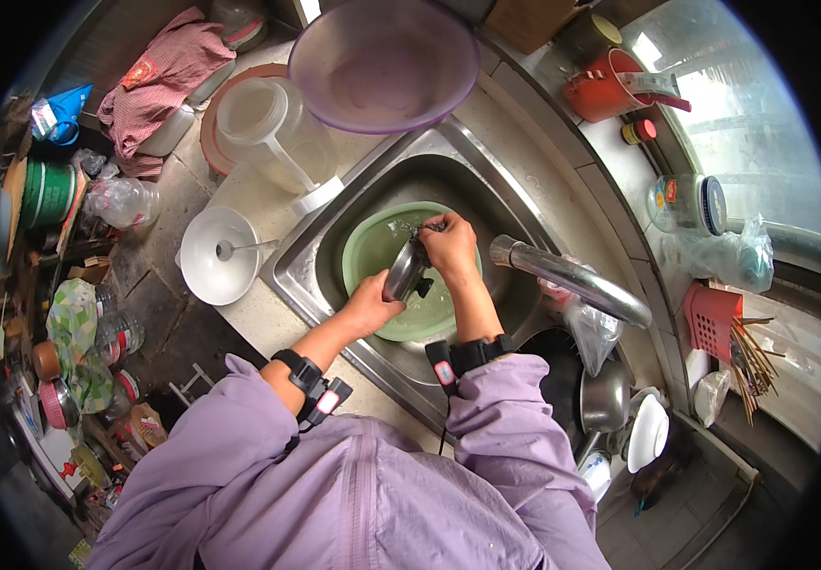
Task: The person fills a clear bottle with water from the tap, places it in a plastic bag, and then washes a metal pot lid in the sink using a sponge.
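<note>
Over a green plastic basin (364, 249) of water in the steel sink (446, 167), my left hand (371, 303) grips the rim of a small metal bowl or lid (403, 271), tilted on its side. My right hand (449, 246) holds a dark scrubber, probably steel wool (430, 231), at the upper edge of that metal piece. A small black knob or part shows beneath it, above the water. The curved metal faucet (570, 281) reaches in from the right of the basin.
A purple basin (385, 64) stands beyond the sink. On the left counter are a clear plastic jug (275, 135) and a white bowl (214, 260) with a spoon (239, 247). A metal pot (604, 395) and white dishes (647, 432) lie at the right.
</note>
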Motion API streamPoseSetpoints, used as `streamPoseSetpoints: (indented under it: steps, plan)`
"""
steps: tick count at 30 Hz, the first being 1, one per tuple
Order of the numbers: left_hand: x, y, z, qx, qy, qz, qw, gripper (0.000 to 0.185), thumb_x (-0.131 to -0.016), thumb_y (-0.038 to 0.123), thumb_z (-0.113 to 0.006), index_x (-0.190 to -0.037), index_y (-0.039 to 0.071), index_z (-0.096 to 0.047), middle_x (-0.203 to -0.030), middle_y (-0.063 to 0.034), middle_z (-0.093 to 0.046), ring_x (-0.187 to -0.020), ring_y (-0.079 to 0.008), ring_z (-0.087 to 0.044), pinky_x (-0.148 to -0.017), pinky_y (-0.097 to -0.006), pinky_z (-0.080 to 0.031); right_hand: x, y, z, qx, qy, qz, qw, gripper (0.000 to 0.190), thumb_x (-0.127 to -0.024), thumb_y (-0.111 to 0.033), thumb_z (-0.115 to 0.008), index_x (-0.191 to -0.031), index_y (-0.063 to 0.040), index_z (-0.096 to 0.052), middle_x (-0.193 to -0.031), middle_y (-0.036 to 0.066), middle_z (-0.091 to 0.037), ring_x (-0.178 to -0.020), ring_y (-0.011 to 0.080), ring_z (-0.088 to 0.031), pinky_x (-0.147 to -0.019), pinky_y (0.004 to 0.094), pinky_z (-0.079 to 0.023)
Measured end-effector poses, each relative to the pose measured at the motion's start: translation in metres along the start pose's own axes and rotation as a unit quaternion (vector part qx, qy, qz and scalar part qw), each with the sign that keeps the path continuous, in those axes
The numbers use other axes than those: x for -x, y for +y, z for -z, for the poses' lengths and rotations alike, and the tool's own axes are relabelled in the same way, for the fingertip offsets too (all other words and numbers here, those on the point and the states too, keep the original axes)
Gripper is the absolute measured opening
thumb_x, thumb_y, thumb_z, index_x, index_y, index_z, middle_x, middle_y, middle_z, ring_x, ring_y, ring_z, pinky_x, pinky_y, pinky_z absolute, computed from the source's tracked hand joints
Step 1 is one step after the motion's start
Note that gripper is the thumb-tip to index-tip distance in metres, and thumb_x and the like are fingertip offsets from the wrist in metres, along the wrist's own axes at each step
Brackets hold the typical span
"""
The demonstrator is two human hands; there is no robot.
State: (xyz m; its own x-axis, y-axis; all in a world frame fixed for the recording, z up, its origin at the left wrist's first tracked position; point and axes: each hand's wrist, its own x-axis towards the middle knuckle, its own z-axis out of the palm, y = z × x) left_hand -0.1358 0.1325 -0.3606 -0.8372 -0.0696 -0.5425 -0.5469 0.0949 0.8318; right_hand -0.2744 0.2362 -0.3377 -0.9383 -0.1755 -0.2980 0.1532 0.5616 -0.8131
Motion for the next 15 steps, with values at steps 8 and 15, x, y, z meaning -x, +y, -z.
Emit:
streamPoseSetpoints:
  steps: [8,15]
  plan:
    - [0.007,-0.003,-0.011,-0.040,-0.009,-0.020,0.999,0.039,-0.076,0.001,-0.071,-0.112,-0.001,-0.056,-0.074,-0.0042,-0.057,-0.069,-0.0139,-0.050,-0.068,-0.0317,-0.046,0.019,-0.012,0.015,-0.031,-0.013,-0.091,0.995,0.015,-0.072,-0.006,-0.071,-0.086,-0.002,-0.067,-0.073,0.008,-0.067,-0.060,0.0149,-0.062,-0.057,0.0295,-0.052]
    - [0.010,-0.004,-0.016,-0.008,0.039,-0.101,0.994,0.031,-0.076,0.000,-0.071,-0.103,-0.001,-0.056,-0.073,-0.0082,-0.059,-0.068,-0.0139,-0.054,-0.066,-0.0321,-0.047,0.034,-0.016,0.019,0.095,-0.063,-0.039,0.993,0.014,-0.068,-0.009,-0.072,-0.078,-0.002,-0.066,-0.075,0.016,-0.068,-0.073,0.0279,-0.069,-0.071,0.0384,-0.054]
